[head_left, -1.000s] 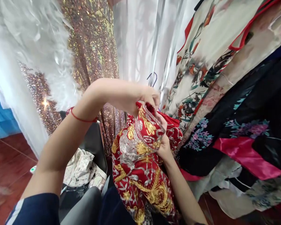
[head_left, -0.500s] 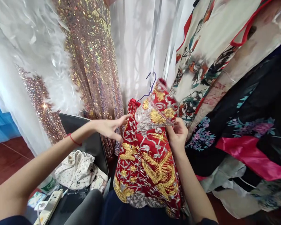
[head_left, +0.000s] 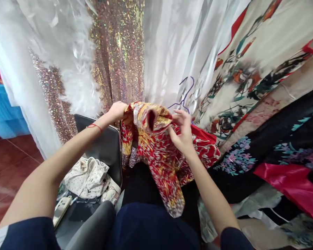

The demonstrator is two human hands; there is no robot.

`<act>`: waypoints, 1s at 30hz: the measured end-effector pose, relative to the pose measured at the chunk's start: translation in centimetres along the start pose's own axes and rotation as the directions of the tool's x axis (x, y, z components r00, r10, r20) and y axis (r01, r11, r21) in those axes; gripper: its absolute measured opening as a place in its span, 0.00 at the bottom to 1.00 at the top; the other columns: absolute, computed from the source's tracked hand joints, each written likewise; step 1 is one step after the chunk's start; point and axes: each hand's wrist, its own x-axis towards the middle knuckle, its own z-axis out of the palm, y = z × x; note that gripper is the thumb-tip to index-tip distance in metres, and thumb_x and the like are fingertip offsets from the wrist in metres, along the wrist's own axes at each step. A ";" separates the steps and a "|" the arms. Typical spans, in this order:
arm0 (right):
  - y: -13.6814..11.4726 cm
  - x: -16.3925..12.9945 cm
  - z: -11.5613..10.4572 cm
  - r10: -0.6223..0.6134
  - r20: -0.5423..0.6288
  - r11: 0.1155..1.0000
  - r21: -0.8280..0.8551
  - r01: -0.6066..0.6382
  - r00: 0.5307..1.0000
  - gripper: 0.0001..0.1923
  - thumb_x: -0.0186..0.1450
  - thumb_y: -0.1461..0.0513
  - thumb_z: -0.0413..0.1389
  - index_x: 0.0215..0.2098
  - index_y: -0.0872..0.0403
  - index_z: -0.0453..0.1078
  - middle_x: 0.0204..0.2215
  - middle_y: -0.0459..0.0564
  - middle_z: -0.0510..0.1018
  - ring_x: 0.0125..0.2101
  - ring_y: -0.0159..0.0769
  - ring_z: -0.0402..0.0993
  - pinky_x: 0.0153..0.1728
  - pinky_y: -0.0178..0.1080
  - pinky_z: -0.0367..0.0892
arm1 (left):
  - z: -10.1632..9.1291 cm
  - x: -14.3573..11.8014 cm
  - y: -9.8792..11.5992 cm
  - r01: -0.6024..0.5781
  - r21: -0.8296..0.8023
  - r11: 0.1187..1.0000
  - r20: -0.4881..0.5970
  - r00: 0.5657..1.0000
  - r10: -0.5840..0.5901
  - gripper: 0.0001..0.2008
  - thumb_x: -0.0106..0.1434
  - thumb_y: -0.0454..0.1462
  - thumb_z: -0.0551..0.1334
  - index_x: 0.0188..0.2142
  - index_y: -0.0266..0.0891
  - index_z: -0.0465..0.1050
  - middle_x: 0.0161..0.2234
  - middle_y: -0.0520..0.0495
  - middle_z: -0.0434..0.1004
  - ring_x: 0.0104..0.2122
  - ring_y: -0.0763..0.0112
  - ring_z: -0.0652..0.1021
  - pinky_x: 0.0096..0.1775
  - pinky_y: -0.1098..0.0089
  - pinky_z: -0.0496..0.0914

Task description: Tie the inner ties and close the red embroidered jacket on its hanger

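Note:
A red garment [head_left: 156, 149] with gold and silver embroidery is held up in front of me, blurred in places. Its collar opening [head_left: 151, 119] faces me, and a sleeve [head_left: 169, 194] dangles toward my lap. My left hand [head_left: 118, 110] is closed on the garment's left shoulder area, the fingertips partly hidden behind cloth. My right hand [head_left: 182, 132] pinches the collar edge between thumb and fingers. Just behind that hand a purple hanger [head_left: 189, 92] shows its hook; its lower part is covered by the cloth.
A black chair [head_left: 99, 146] at left carries a white dotted cloth [head_left: 87, 177] and a power strip [head_left: 62, 208]. White feathered fabric [head_left: 78, 69] and a sequined dress [head_left: 120, 52] hang ahead. Printed dresses [head_left: 240, 80] and a black flowered garment [head_left: 271, 139] hang at right.
The garment has been swung round and lifted, so its collar and sleeve now show. My left hand has moved up and left and closed on it. My right hand has shifted up and left.

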 end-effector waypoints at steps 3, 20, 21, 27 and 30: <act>0.8 2.0 4.6 -0.101 0.166 0.988 -0.102 0.119 0.981 0.31 0.67 0.69 0.48 0.66 0.52 0.51 0.53 0.57 0.72 0.54 0.42 0.72 0.58 0.51 0.70 | -1.7 -0.7 -4.5 0.045 0.089 0.995 -0.018 0.999 -0.043 0.11 0.57 0.34 0.60 0.37 0.37 0.80 0.42 0.39 0.83 0.46 0.54 0.79 0.49 0.60 0.68; -1.0 -6.9 24.6 -0.615 0.652 0.567 -0.026 0.823 0.444 0.17 0.74 0.70 0.41 0.54 0.58 0.69 0.46 0.56 0.79 0.49 0.35 0.76 0.54 0.42 0.71 | 2.3 -21.0 -19.7 -0.169 0.244 0.955 0.079 0.985 0.154 0.27 0.68 0.31 0.46 0.64 0.32 0.65 0.69 0.35 0.59 0.70 0.56 0.59 0.66 0.53 0.58; -0.9 -7.0 24.4 -0.616 0.657 0.561 -0.021 0.827 0.435 0.17 0.74 0.70 0.42 0.54 0.59 0.68 0.47 0.57 0.79 0.50 0.35 0.76 0.55 0.42 0.71 | 3.0 -21.2 -19.1 -0.162 0.237 0.958 0.075 0.986 0.148 0.27 0.67 0.31 0.47 0.64 0.30 0.64 0.69 0.33 0.59 0.70 0.55 0.58 0.66 0.52 0.57; -3.0 -8.7 21.8 -0.541 0.727 0.638 0.028 0.769 0.422 0.15 0.72 0.69 0.47 0.54 0.60 0.67 0.54 0.65 0.74 0.59 0.43 0.69 0.63 0.51 0.61 | 1.3 -20.9 -13.7 0.089 0.245 0.965 0.056 0.993 -0.106 0.24 0.61 0.29 0.49 0.52 0.32 0.76 0.60 0.28 0.71 0.66 0.46 0.65 0.58 0.45 0.64; -3.6 -9.9 19.5 -0.529 0.744 0.685 0.090 0.723 0.409 0.15 0.70 0.68 0.50 0.54 0.57 0.68 0.55 0.63 0.73 0.61 0.45 0.66 0.64 0.53 0.57 | -1.9 -19.9 -7.8 0.244 0.290 0.925 0.005 0.967 -0.256 0.16 0.61 0.32 0.52 0.39 0.33 0.78 0.43 0.26 0.80 0.55 0.40 0.73 0.49 0.46 0.67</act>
